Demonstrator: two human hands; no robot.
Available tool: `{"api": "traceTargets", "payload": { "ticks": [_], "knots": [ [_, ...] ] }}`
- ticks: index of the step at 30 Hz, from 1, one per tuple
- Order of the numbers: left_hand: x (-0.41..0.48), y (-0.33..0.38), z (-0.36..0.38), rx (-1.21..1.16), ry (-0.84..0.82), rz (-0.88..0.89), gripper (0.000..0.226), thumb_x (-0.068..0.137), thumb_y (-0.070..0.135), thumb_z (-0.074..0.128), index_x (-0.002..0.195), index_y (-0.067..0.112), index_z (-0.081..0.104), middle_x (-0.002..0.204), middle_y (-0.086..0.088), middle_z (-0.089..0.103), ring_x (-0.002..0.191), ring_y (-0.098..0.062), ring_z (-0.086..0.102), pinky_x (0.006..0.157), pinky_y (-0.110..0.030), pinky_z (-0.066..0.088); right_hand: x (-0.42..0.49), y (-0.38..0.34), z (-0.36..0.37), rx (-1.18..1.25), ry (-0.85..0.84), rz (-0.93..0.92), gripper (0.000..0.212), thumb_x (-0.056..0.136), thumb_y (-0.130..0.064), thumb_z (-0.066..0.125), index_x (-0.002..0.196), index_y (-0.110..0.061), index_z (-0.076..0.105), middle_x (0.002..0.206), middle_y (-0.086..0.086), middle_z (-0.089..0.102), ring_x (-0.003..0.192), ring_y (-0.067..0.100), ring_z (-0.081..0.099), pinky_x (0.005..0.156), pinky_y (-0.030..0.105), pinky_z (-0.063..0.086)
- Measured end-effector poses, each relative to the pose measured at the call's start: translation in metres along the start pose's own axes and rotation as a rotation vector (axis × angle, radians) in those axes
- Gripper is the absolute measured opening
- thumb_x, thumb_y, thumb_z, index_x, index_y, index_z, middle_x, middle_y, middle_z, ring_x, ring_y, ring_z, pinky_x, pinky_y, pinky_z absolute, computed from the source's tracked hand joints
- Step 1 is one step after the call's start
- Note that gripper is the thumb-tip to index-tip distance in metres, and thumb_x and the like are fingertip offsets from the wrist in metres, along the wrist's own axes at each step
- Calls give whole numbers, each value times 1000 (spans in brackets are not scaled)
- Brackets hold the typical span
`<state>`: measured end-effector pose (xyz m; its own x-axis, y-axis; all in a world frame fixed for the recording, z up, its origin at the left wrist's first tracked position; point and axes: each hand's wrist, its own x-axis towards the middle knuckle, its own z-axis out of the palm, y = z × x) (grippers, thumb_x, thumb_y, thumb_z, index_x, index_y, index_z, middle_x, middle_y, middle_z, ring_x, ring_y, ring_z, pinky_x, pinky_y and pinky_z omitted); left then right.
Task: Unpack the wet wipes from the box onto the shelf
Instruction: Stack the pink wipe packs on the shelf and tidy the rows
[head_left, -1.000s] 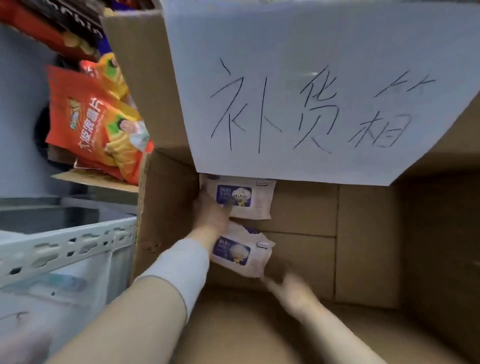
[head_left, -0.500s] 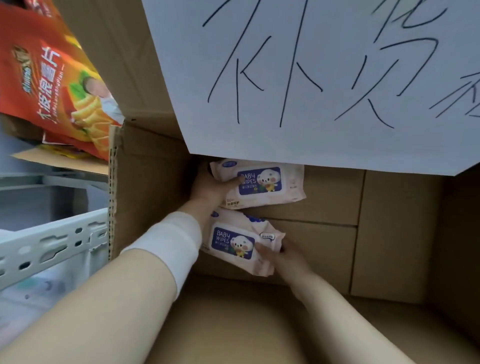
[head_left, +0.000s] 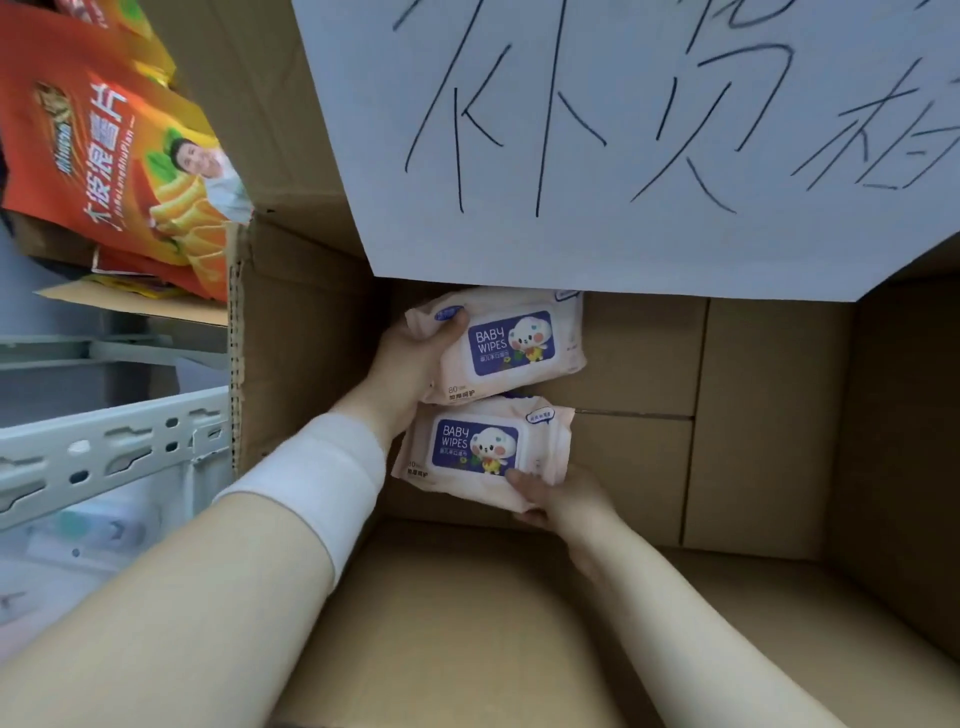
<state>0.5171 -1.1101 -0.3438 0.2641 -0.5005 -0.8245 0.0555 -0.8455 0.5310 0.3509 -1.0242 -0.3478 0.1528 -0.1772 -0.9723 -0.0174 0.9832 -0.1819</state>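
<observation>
Two pale pink packs of baby wipes with blue labels lie inside a large cardboard box (head_left: 769, 426). My left hand (head_left: 410, 364) grips the upper wipes pack (head_left: 519, 345) at its left end, thumb on top. My right hand (head_left: 561, 499) holds the lower wipes pack (head_left: 483, 449) by its near right corner. The two packs touch edge to edge near the box's left wall. The upper pack's far edge is hidden under a white paper sign.
A white paper sign (head_left: 623, 145) with handwritten characters hangs on the box's far flap. An orange snack bag (head_left: 119, 166) lies left of the box. A grey perforated metal shelf rail (head_left: 104, 457) runs along the left, with blurred items below it.
The view has closed in on the box. Both hands have tightened their hold on the packs, and the packs have lifted slightly and turned label-up toward me.
</observation>
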Motion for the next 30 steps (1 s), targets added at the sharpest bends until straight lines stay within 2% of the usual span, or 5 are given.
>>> {"api": "traceTargets", "payload": {
  "ticks": [3, 7, 15, 22, 30],
  "knots": [
    [-20, 5, -10, -21, 66, -8, 34, 88, 30, 61, 115, 10, 58, 105, -8, 68, 92, -23, 66, 78, -37, 54, -25, -3, -10, 0, 54, -32, 19, 83, -11, 67, 99, -15, 58, 101, 8, 65, 92, 25, 63, 73, 31, 56],
    [-52, 16, -22, -18, 180, -57, 31, 89, 31, 60, 114, 13, 57, 104, -8, 66, 91, -25, 65, 62, -31, 52, -69, -8, -31, 23, 160, -62, 22, 83, -8, 67, 103, -11, 58, 90, 3, 65, 82, 20, 63, 59, 25, 57],
    [-83, 25, -47, 20, 171, -32, 25, 91, 29, 56, 111, 13, 56, 108, -12, 66, 97, -26, 63, 78, -32, 51, -108, -20, -58, 85, 241, -94, 27, 82, -5, 67, 108, -3, 59, 91, 9, 66, 76, 22, 63, 48, 20, 55],
    [-81, 28, -62, -25, 130, -69, 33, 91, 26, 57, 120, 10, 55, 108, -10, 65, 85, -17, 64, 50, -21, 52, -95, -22, -49, 2, 190, -74, 31, 82, -9, 68, 111, -4, 59, 94, 7, 67, 79, 20, 64, 51, 21, 56],
    [-93, 28, -60, -75, 109, -100, 35, 90, 26, 59, 121, 11, 55, 111, -12, 66, 98, -28, 65, 66, -33, 54, -106, -21, -47, -51, 196, -106, 27, 81, -13, 70, 106, -8, 59, 92, 4, 67, 79, 18, 65, 50, 21, 55]
  ]
}}
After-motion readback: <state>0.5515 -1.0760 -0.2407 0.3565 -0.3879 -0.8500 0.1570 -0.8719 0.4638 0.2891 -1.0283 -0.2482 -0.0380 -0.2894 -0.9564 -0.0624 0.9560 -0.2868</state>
